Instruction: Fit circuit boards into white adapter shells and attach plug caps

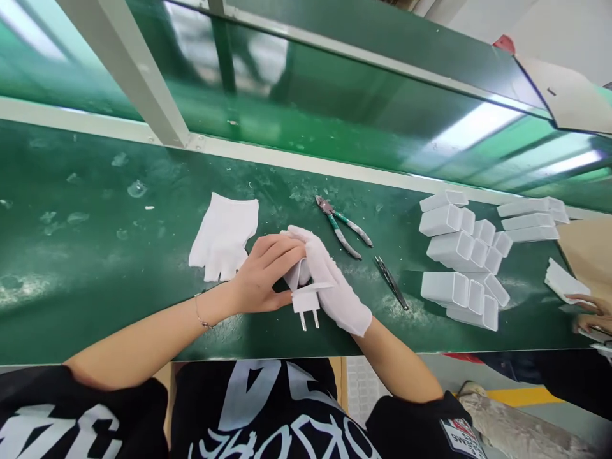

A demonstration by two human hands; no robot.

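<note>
A white two-pin plug (306,299), its metal prongs pointing toward me, sits between my hands. A white hollow piece (297,274) shows just behind it; whether the two are joined is hidden. My left hand (262,274), bare and with a bracelet at the wrist, curls its fingers over the top and left side of the plug. My right hand (332,280) wears a white glove and closes round the other side. To the left a white fingerless glove (224,233) lies flat. Diagonal pliers (342,224) and dark tweezers (391,283) rest to the right.
White open-ended housings (447,288) stand in several groups at the right, with more housings (530,220) behind. Farther right, a co-worker's hand (593,312) is near a white piece (564,280) and brown cardboard (590,248). A metal post (129,70) rises from the green bench (119,255).
</note>
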